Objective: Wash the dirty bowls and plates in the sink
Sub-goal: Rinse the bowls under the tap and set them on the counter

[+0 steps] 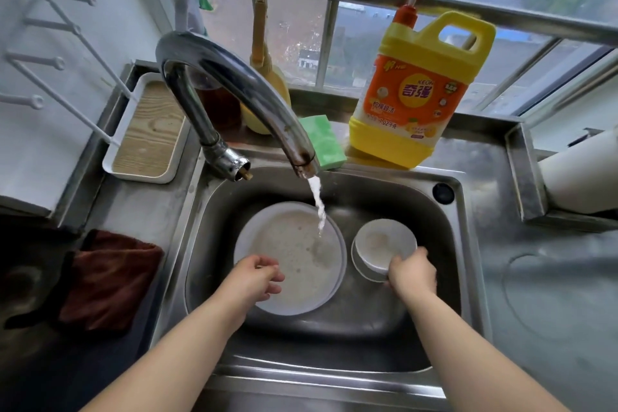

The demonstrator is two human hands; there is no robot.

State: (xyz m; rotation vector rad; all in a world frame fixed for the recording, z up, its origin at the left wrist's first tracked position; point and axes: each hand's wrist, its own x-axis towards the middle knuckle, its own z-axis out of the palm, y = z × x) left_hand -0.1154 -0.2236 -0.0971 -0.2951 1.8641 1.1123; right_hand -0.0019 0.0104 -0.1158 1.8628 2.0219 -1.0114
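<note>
A steel sink (444, 244) holds a stack of white plates (294, 244) on the left, the top one filled with cloudy, foamy water. Water runs from the curved faucet (234, 84) onto that plate. To the right sit two stacked white bowls (381, 241) with a brownish stain inside the top one. My left hand (257, 278) hovers over the near rim of the plates with loosely curled fingers, holding nothing. My right hand (413, 273) grips the near rim of the top bowl.
A green sponge (322, 140) and a yellow-orange dish soap bottle (418, 87) stand on the ledge behind the sink. A white tray (147, 134) sits at back left, a dark red cloth (107, 281) on the left counter, a white roll (578, 177) at the right.
</note>
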